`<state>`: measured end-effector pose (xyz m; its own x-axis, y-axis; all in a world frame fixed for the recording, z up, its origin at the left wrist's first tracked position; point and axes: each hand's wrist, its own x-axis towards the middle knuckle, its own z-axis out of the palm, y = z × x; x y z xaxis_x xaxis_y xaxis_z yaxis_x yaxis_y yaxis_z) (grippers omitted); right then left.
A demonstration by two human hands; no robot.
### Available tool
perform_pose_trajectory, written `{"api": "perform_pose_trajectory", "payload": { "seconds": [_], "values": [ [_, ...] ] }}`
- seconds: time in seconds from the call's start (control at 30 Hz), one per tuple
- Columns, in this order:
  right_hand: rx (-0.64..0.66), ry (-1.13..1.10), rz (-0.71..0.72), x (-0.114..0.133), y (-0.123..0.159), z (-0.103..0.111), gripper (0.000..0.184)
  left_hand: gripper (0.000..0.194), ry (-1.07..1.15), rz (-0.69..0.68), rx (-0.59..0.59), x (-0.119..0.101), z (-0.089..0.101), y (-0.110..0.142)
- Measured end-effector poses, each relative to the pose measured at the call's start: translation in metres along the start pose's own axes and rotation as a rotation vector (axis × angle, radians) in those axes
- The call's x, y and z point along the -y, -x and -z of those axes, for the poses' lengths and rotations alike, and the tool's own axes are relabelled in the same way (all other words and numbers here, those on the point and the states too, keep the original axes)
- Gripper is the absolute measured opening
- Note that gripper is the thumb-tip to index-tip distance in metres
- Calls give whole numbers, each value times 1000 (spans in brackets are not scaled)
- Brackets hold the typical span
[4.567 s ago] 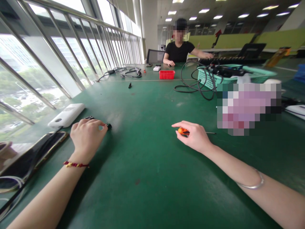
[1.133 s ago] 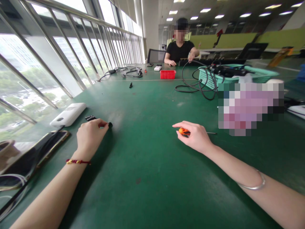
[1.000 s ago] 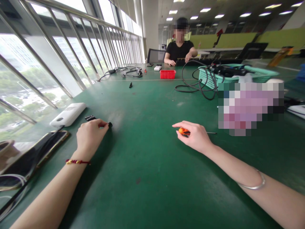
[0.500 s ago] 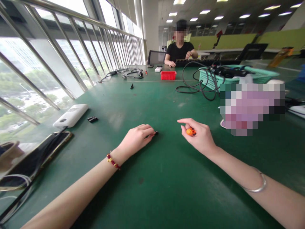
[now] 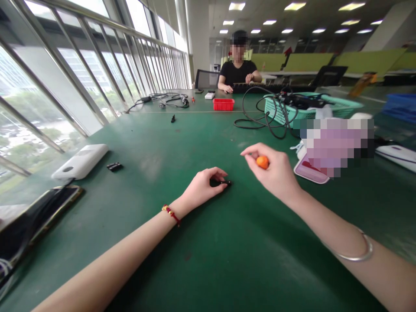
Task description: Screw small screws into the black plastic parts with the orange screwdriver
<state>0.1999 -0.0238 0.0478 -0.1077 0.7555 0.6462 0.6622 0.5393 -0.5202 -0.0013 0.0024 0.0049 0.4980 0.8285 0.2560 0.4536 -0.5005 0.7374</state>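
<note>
left hand point(image 5: 204, 187): thumb and forefinger about small black part point(image 5: 228, 183) on green table point(image 5: 221, 260), pinch firmness i cannot tell | right hand point(image 5: 277, 175): curled round orange-ended tool point(image 5: 262, 162) | risk, i judge: loose pinch, part skids

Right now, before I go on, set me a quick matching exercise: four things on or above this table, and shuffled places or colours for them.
Things:
1. orange handle
2. small black piece
3. small box
4. cable-draped basket

Places or colours:
A. turquoise
B. in the right hand
C. red
D. at the fingertips of the left hand

Pairs: 1-B, 2-D, 3-C, 4-A
</note>
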Motion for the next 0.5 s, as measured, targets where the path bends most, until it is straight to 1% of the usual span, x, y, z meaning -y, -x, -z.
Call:
{"api": "perform_pose_trajectory", "payload": {
  "seconds": [0.03, 0.1, 0.13, 0.17, 0.2, 0.27, 0.3, 0.37, 0.4, 0.5],
  "values": [
    [91, 89, 36, -1, 5, -6, 9, 19, -24, -2, 3, -1, -1, 0],
    [203, 178, 55, -5, 14, -15, 13, 14, -95, -22, -2, -3, -1, 0],
    [190, 171, 56, -8, 17, -19, 15, 12, -135, -35, -11, -3, -1, 1],
    [168, 126, 69, -10, 19, -20, 18, 12, -177, -44, -23, -4, -1, 2],
    [120, 73, 76, -11, 21, -19, 18, 11, -222, -46, -40, -5, -1, 3],
    [-48, -5, 98, -12, 20, -13, 15, 11, -297, -36, -74, -5, -1, 4],
    [-140, -11, 106, -11, 19, -7, 13, 11, -323, -30, -83, -5, -1, 4],
    [-283, -36, 110, -9, 17, 5, 12, 10, -352, -23, -86, -5, -1, 4],
    [-310, -61, 93, -8, 16, 10, 14, 9, -356, -25, -80, -5, -1, 4],
    [-306, -120, 7, -2, 17, 20, 23, 8, -351, -28, -74, -5, -1, 3]
  ]
}}
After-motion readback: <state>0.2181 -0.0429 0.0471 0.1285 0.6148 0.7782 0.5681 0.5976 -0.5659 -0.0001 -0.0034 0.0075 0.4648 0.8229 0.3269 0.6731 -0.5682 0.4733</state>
